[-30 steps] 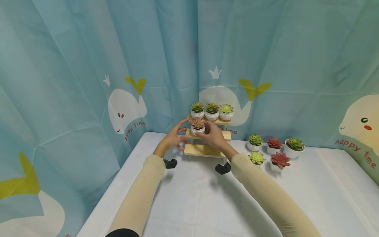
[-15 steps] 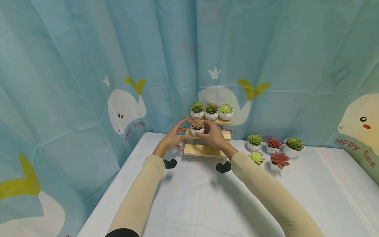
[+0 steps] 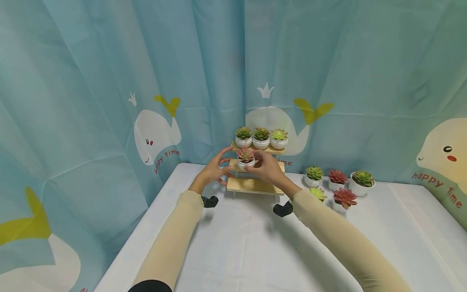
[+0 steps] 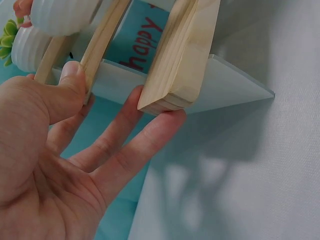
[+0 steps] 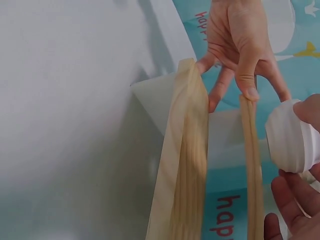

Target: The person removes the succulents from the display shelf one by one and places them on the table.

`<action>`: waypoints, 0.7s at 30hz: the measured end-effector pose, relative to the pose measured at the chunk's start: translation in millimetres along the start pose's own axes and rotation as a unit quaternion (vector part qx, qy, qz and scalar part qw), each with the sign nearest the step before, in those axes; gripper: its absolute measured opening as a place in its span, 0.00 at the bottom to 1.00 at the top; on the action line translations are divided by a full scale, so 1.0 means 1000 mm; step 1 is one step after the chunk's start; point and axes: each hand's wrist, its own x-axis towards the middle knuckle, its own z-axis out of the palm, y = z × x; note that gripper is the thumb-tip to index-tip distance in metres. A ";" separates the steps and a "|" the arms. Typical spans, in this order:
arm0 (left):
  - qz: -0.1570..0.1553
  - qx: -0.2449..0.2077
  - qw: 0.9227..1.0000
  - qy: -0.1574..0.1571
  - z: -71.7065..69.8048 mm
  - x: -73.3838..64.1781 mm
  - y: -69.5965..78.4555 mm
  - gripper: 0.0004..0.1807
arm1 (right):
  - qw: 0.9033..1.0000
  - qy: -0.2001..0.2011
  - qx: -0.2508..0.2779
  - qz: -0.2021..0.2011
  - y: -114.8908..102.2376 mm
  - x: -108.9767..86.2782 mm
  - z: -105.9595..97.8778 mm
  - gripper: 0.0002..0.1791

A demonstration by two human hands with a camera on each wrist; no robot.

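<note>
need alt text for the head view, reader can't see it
A person's right hand holds a potted pink succulent at the middle step of a wooden stand, the left hand touching the stand's left end. Three green succulents line the top step; five more plants, red and green, sit on the white table at right.

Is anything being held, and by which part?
The right hand holds the pink succulent by its white pot; the left hand touches the wooden stand at one end.

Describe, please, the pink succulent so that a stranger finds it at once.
Before the blue curtain stands a three-step wooden stand. At its middle step, the right hand holds the pink succulent. It is pink, while the three succulents above are green.
</note>
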 end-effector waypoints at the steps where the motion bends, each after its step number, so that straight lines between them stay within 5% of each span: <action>1: -0.001 0.000 1.000 0.000 0.000 0.000 0.000 0.42 | 1.000 0.000 0.000 0.000 0.000 -0.001 -0.001 0.33; 21: -0.004 -0.001 1.000 0.000 -0.001 0.001 -0.001 0.42 | 1.000 -0.010 -0.021 -0.016 0.022 -0.035 -0.042 0.35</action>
